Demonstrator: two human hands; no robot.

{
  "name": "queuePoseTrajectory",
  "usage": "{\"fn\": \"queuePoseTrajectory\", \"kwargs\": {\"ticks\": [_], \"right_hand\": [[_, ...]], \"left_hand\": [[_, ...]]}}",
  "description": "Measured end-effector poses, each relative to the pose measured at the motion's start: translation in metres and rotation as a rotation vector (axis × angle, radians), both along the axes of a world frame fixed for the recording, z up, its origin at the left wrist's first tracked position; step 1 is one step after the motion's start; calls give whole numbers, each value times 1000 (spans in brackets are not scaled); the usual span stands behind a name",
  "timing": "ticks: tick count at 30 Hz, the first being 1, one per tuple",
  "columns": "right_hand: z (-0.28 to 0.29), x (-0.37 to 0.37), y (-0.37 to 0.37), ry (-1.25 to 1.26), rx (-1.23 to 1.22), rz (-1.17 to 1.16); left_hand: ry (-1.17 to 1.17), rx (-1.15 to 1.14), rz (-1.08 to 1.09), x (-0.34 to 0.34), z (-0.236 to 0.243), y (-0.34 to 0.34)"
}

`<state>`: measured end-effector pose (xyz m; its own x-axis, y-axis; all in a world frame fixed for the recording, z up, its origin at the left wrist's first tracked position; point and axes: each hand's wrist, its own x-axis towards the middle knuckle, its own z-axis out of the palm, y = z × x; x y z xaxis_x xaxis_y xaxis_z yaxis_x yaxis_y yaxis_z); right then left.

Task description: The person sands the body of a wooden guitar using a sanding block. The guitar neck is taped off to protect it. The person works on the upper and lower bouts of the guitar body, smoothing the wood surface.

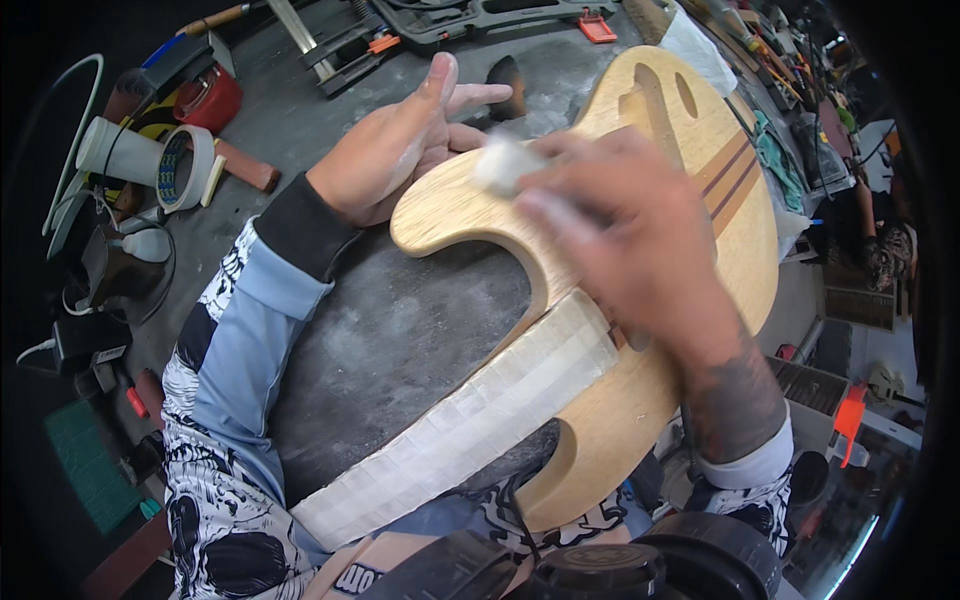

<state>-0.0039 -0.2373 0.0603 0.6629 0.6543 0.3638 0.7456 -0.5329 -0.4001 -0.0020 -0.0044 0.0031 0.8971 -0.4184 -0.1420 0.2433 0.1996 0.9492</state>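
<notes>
The camera sits on the person's head and looks down from just above, near enough for the smooth, pale wooden guitar body (745, 250), the bare left hand (400, 150) and the bare right hand (630, 235) to look big. It sees very wide, so the flat, dark grey workbench (400, 330) spreads past them, and straight edges bend near the rim.
</notes>
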Motion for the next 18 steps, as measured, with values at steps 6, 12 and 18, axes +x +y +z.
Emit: {"fn": "queuePoseTrajectory", "kwargs": {"ticks": [6,12,18], "right_hand": [[-12,0,-6,-43,27,-94],[-10,13,-6,6,121,-109],[5,-25,40,34,-7,211]], "left_hand": [[143,-225,-93,11,-1,-1],[232,-394,-198,14,-7,9],[281,-483,-270,17,-11,21]]}}
